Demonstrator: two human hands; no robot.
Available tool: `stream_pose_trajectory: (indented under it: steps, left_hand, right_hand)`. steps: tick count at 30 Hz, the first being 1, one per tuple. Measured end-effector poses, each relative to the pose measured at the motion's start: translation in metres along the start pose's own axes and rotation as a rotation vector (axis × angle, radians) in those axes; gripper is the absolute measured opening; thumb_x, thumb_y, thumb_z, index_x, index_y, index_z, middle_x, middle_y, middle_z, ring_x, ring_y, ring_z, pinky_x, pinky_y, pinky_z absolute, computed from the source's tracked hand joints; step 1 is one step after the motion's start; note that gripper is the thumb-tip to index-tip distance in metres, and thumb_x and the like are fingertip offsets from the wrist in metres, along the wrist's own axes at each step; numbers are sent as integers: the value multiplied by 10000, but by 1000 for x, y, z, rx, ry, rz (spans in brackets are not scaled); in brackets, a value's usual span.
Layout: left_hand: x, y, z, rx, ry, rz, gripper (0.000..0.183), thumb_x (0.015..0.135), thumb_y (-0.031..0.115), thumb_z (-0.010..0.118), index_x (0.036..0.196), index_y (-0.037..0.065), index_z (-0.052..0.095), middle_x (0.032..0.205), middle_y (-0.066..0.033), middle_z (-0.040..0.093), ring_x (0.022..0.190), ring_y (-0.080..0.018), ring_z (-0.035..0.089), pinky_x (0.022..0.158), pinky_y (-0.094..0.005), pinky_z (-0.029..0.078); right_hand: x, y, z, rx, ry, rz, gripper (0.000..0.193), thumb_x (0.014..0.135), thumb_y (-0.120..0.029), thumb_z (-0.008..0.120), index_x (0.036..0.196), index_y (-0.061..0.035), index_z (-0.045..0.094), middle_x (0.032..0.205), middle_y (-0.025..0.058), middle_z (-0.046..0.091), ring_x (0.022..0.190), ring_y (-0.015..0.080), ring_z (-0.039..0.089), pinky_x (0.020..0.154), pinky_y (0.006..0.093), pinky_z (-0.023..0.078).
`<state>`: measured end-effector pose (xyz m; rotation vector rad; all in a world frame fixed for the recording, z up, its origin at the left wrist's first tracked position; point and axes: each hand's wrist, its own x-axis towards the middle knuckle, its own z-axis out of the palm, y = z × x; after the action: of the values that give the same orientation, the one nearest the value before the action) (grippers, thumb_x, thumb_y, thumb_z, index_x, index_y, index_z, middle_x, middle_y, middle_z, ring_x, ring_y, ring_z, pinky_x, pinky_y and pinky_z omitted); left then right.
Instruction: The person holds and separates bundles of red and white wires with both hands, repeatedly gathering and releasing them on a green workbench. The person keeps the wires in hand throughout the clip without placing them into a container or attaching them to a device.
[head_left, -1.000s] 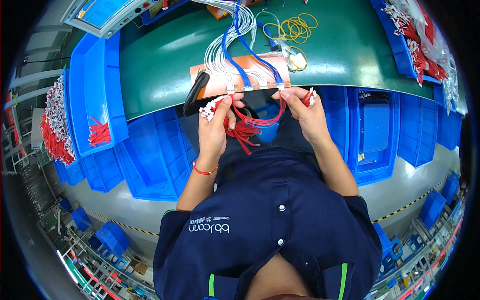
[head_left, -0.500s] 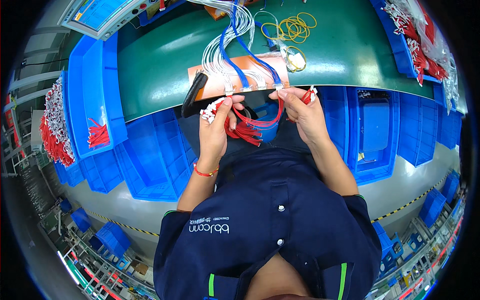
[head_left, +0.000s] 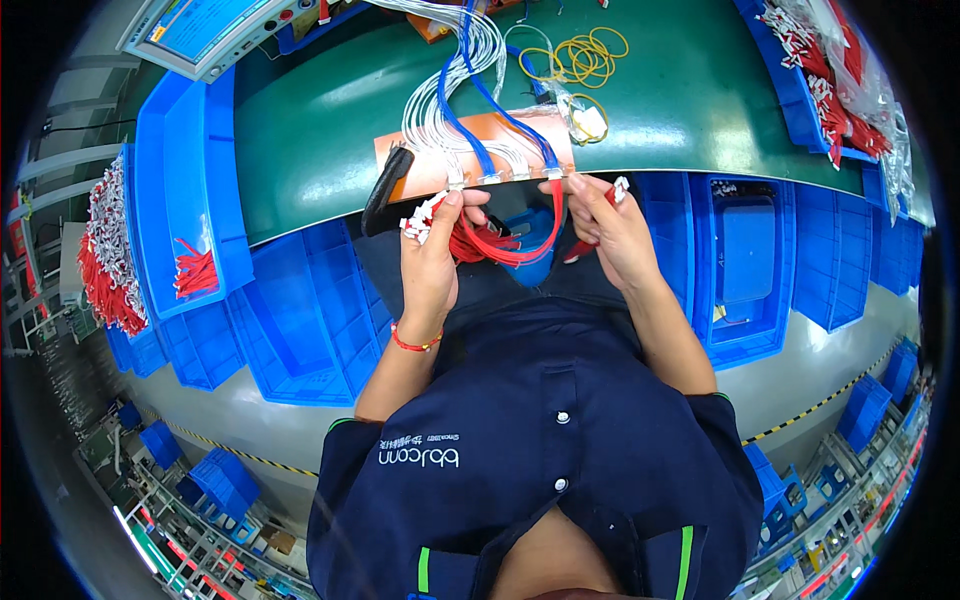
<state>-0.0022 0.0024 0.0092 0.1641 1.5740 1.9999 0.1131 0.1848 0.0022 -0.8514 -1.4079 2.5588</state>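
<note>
My left hand (head_left: 430, 258) is closed around a bundle of red wires (head_left: 482, 246) with white connectors (head_left: 420, 222); its thumb tip is at the front edge of a copper-coloured board (head_left: 408, 140). My right hand (head_left: 622, 238) is also closed, with red wires and white connector ends (head_left: 621, 187) showing between its fingers. The thumb and forefinger are beside a white socket (head_left: 556, 173) on the board's right front edge. A loop of red wires (head_left: 557, 225) hangs from that socket toward the left hand. White cables (head_left: 424, 112) and blue cables (head_left: 452, 115) run back from the board.
A black strip (head_left: 388, 190) lies at the board's left end. Yellow wire coils (head_left: 590, 60) rest on the green table (head_left: 690, 90). Blue bins (head_left: 195, 140) line both sides, some with red wires. A tester with a screen (head_left: 195, 30) stands back left.
The red wires between the hands have drawn together into a narrower loop at the right socket. My right hand has shifted slightly right; the left has barely moved.
</note>
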Motion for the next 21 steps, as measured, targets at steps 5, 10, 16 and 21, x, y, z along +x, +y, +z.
stream_pose_trajectory:
  steps: [5,10,16,21]
  left_hand:
    - [4,0,-10,-98,-138,-116,341,1047,225,510,986,-60,687,706,-30,595,713,-131,572,737,-292,489]
    - [8,6,-4,-276,-211,-306,372,1069,255,445,1057,-62,639,612,38,401,581,-84,432,654,-288,415]
    - [9,-1,-14,-285,-335,-301,355,1068,238,456,1014,-52,653,563,73,310,490,-41,284,502,-238,270]
    - [-12,16,5,-91,-376,-248,265,1032,188,549,1087,-26,697,594,84,398,528,-18,289,498,-230,235]
  right_hand:
    - [-9,0,4,-66,1,-20,331,1041,-251,543,1120,38,686,613,-126,329,515,-12,240,463,208,174]
    - [2,4,12,8,-19,-4,307,1030,-240,569,1099,30,700,584,-125,317,501,-4,230,466,224,162]
    - [0,5,-2,28,-123,11,250,1001,-209,618,1052,5,736,591,-119,401,500,0,262,461,224,190]
    - [-16,2,6,-203,-167,-34,200,991,-151,614,1093,-8,709,757,-73,606,612,-9,407,553,193,319]
